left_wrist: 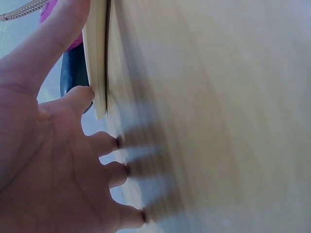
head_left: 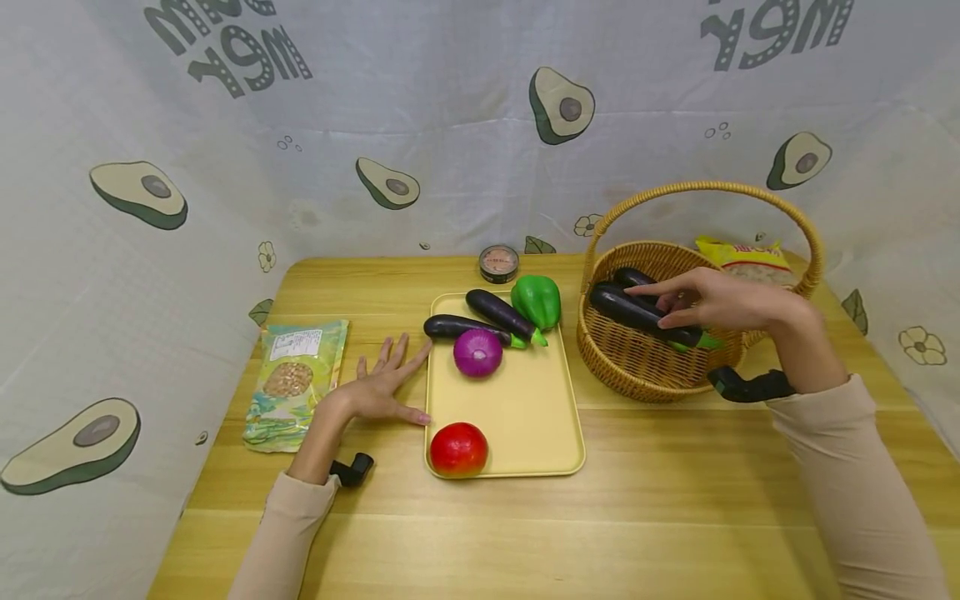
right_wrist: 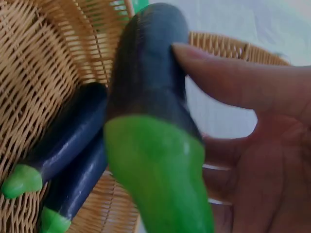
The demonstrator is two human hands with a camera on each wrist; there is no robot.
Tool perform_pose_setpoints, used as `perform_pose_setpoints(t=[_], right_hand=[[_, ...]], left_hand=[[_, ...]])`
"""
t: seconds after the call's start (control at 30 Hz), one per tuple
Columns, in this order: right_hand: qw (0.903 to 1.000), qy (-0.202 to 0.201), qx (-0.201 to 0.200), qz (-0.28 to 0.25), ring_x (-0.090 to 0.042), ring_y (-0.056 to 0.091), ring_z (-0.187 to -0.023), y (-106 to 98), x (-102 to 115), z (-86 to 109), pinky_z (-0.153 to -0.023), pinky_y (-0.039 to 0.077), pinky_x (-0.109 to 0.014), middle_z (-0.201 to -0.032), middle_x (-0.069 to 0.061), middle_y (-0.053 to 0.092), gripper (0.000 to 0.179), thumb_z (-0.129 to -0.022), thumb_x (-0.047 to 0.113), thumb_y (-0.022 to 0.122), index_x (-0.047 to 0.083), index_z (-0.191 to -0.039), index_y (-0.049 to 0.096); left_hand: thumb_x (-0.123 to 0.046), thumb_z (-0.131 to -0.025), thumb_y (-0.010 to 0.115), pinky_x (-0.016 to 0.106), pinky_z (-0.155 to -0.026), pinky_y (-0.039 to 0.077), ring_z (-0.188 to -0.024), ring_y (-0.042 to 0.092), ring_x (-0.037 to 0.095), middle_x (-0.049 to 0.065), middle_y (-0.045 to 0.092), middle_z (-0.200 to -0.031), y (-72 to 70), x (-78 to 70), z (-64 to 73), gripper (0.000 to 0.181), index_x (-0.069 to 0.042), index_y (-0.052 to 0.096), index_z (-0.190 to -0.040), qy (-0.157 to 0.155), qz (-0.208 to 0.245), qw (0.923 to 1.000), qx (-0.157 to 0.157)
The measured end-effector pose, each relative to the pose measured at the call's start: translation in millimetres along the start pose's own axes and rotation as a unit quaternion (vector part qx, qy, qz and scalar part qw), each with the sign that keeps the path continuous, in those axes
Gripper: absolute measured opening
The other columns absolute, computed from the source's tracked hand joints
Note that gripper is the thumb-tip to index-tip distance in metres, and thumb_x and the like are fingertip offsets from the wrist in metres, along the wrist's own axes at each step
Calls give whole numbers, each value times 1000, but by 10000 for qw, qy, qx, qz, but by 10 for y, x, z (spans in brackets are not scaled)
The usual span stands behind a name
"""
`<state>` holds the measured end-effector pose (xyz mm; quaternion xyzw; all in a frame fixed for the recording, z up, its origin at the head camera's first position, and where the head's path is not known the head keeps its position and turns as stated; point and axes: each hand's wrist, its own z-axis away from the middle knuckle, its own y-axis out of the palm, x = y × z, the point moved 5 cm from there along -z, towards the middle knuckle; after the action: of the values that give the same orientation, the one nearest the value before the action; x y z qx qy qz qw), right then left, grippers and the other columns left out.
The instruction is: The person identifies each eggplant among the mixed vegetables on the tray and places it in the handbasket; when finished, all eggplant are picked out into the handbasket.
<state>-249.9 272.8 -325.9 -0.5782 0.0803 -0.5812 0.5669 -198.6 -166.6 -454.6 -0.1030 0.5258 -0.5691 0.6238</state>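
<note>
My right hand (head_left: 723,300) pinches a dark eggplant (head_left: 628,310) between thumb and fingers over the wicker basket (head_left: 637,385). Seen from the right wrist, its green stem end (right_wrist: 155,160) faces the camera, and two more eggplants (right_wrist: 73,133) lie inside the basket. My left hand (head_left: 375,392) is spread out by the left edge of a pale yellow tray (head_left: 525,425), thumb and index finger right at the rim. In the left wrist view, the other fingertips (left_wrist: 131,217) reach down to the table. On the tray are two eggplants (head_left: 504,313), a purple onion (head_left: 477,352), a green bell pepper (head_left: 537,302) and a red tomato (head_left: 458,450).
A packaged bag (head_left: 292,387) lies left of my left hand. Behind the tray stands a small round tin (head_left: 498,262). Another yellow bag (head_left: 750,260) is behind the basket, whose tall handle (head_left: 701,187) arches above my right hand. An avocado-print cloth (head_left: 465,108) hangs around the table.
</note>
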Motion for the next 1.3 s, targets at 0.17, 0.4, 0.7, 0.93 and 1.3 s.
perform_pose_setpoints(t=[0.17,0.4,0.7,0.93,1.3], right_hand=[[9997,231,1,-82,-19,60,-99,-2,-176,-18,-64,49,-26,-128,-22,67,55,-102,9,65,6,-154,48],[9992,386,-16,53,-26,66,-96,9,-356,-172,-62,46,-27,-134,-33,62,57,-102,10,65,2,-154,46],[9979,446,382,-284,-9,44,-52,103,-408,-370,-53,48,-27,-116,-23,67,58,-101,10,65,-1,-154,44],[9963,551,526,-408,-6,37,-49,151,-447,-432,-50,44,-25,-104,-18,70,59,-100,7,66,0,-154,45],[9964,639,531,-162,-5,31,-44,161,-421,-491,-48,39,-22,-68,0,53,55,-98,5,67,-1,-150,51]], left_hand=[[-55,-84,81,79,-116,-16,-157,-28,42,20,-23,-171,1,0,-2,120,-24,0,-168,8,-9,10000,7],[-55,-85,81,80,-116,-16,-156,-28,42,20,-24,-171,2,7,-9,120,-25,0,-168,26,-16,10000,7],[-55,-85,80,80,-115,-16,-156,-28,42,19,-24,-171,12,15,-10,119,-25,1,-168,12,-27,10000,13],[-56,-86,79,80,-116,-15,-157,-27,42,19,-23,-171,15,8,-9,117,-25,1,-168,4,-95,10000,0],[-56,-86,79,79,-116,-15,-157,-28,42,19,-24,-171,11,3,-1,117,-25,1,-168,-13,-73,10000,10]])
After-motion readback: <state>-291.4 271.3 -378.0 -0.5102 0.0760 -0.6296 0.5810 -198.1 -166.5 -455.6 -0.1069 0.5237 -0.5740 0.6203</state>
